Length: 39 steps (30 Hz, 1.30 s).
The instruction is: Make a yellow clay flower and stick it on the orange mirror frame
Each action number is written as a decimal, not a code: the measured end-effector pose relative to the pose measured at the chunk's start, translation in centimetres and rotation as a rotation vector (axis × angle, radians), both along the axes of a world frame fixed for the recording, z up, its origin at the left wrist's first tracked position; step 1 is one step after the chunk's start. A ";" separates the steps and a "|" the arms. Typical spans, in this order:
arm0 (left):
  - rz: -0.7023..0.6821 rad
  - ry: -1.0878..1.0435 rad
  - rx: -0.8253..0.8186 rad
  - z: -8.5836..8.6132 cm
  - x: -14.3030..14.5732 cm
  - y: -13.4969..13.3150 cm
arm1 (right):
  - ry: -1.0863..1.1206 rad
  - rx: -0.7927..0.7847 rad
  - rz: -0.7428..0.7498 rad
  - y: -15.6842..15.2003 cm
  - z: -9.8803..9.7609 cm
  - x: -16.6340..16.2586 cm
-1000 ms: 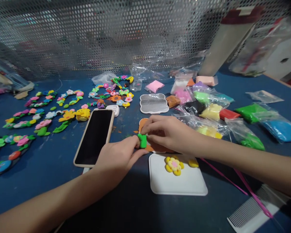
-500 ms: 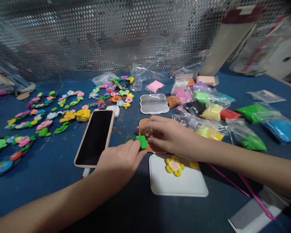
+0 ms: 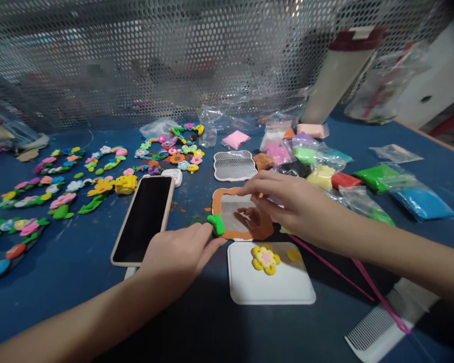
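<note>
My left hand (image 3: 177, 252) lies on the blue table with its fingers curled, pinching a small green clay piece (image 3: 216, 224) against the left edge of a small mirror with an orange clay frame (image 3: 220, 196). My right hand (image 3: 287, 201) hovers over the right side of that mirror, fingers spread and holding nothing; its reflection shows in the glass. In front of the mirror lies a white tray (image 3: 280, 287) bearing a yellow clay flower (image 3: 265, 259) with a pink centre and a small yellow lump.
A phone (image 3: 144, 218) lies face up left of my left hand. Clay flower garlands (image 3: 60, 186) cover the left side. Bags of coloured clay (image 3: 378, 176) lie at the right, a second white mirror (image 3: 233, 165) behind, a white comb (image 3: 378, 327) and pink strip at the near right. A perforated metal screen stands behind.
My right hand has let go of the green piece and lifted to the right, uncovering the mirror. My left hand still pinches the green piece at the frame's edge.
</note>
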<state>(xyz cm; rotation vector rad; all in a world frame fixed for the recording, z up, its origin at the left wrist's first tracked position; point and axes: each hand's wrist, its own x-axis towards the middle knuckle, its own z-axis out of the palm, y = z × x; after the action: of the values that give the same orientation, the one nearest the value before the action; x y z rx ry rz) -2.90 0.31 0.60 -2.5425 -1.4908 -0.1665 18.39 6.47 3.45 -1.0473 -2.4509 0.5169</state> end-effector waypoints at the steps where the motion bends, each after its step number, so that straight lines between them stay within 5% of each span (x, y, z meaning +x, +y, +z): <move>1: 0.018 -0.028 -0.019 0.1 -0.2 0.0 | -0.015 0.017 -0.019 -0.4 0.2 0.7; 9: -0.072 -0.355 -0.019 0.4 -1.1 0.8 | -0.042 0.041 -0.050 -3.5 -0.6 4.1; 18: -0.321 -0.279 0.078 1.3 -0.2 -0.5 | -0.042 0.214 -0.006 -5.8 -2.0 4.6; 29: -0.334 -0.238 -0.172 1.9 4.5 -1.3 | -0.116 -0.011 0.024 -6.5 -1.4 6.1; 34: -0.376 -0.327 -0.135 1.6 5.5 -1.3 | -0.183 0.067 0.012 -6.7 -2.7 6.0; 39: -0.402 -0.462 -0.066 1.0 4.8 -1.7 | -0.109 0.032 -0.019 -6.4 -1.2 6.2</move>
<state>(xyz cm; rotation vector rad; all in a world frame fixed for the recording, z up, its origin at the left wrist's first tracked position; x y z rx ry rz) 1.86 -1.44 1.64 -2.9692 -1.0892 -0.8212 24.56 0.07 2.27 -1.1114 -2.5325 0.4241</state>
